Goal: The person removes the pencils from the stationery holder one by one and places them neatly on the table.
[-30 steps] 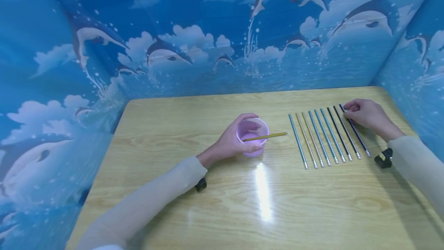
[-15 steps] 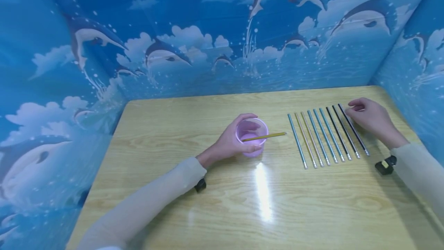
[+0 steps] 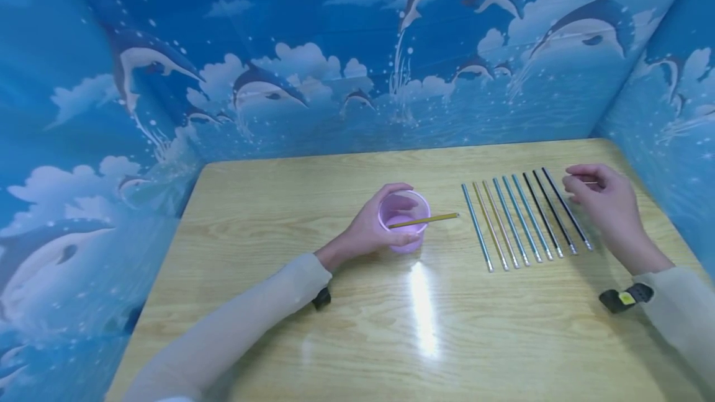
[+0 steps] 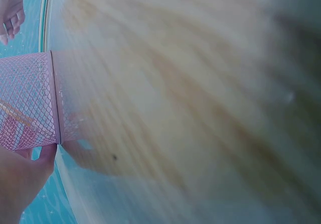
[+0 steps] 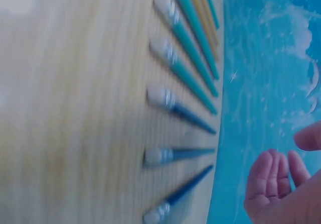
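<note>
My left hand [image 3: 368,223] grips a pink mesh pencil cup [image 3: 412,245] from its left side, standing on the table. A yellow pencil [image 3: 432,219] leans in the cup, its eraser end sticking out over the right rim. In the left wrist view the thumb presses near the base of the cup [image 4: 30,96]. My right hand [image 3: 609,206] hovers right of a row of pencils, holding nothing, its fingers loosely bent. Nearest to it lies a dark pencil [image 3: 565,206]. In the right wrist view the hand [image 5: 283,186] is apart from the pencils.
The row runs from a teal pencil [image 3: 476,227] through gold and teal ones to black ones, erasers towards me. Dolphin-printed curtains [image 3: 313,92] stand behind and beside the wooden table [image 3: 268,203].
My right hand has left the rightmost dark pencil and drawn back to the right and slightly towards me. That pencil stays in the row. The left hand and cup hold still.
</note>
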A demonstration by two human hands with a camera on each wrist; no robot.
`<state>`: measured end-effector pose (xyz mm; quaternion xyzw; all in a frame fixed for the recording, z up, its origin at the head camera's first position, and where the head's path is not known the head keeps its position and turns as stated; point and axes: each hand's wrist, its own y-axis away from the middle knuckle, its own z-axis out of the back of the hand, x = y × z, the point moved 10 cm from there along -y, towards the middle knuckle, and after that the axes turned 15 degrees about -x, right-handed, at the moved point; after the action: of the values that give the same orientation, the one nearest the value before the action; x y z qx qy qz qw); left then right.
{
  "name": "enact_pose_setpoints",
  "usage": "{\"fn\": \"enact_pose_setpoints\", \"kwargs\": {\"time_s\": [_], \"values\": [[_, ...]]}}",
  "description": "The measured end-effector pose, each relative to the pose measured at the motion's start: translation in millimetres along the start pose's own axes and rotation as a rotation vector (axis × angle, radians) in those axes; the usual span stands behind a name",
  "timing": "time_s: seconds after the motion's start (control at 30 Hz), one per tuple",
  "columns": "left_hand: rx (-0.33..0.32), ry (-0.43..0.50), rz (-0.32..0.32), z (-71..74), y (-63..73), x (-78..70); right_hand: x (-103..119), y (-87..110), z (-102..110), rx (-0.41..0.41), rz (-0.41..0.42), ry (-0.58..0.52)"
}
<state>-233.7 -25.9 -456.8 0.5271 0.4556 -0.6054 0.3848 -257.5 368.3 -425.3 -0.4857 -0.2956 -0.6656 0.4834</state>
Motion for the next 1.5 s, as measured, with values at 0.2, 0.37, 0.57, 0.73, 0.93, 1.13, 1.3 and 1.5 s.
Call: {"fn": "enact_pose_setpoints", "kwargs": {"time_s": [0.2, 0.37, 0.57, 0.73, 0.93, 1.13, 1.3, 1.5], "values": [[-0.011, -0.015, -0.006, 1.5, 0.4, -0.4, 17.2, 28.1, -11.4, -0.025, 0.022, -0.214], [-0.014, -0.019, -0.012, 1.7, -0.1, -1.2, 38.2, 60.1, -40.0, 0.075, 0.075, -0.307], [-0.014, -0.019, -0.016, 1.1, -0.5, -1.7, 60.2, 93.7, -67.9, 0.157, 0.144, -0.269], [-0.012, -0.015, -0.007, 1.3, 0.0, -1.0, 76.8, 113.6, -91.0, 0.224, 0.197, -0.231], [-0.012, -0.01, -0.009, 1.9, -0.8, -1.3, 86.1, 129.8, -122.6, 0.289, 0.215, -0.161], [-0.014, -0.024, -0.012, 2.1, -0.3, -1.4, 95.7, 140.8, -147.0, 0.318, 0.215, -0.162], [-0.011, 0.003, -0.01, 1.8, -0.6, -0.1, 102.3, 142.0, -151.1, 0.271, 0.241, -0.15], [-0.011, -0.031, -0.017, 2.4, -1.0, 0.0, 105.0, 141.0, -146.5, 0.215, 0.261, -0.208]]}}
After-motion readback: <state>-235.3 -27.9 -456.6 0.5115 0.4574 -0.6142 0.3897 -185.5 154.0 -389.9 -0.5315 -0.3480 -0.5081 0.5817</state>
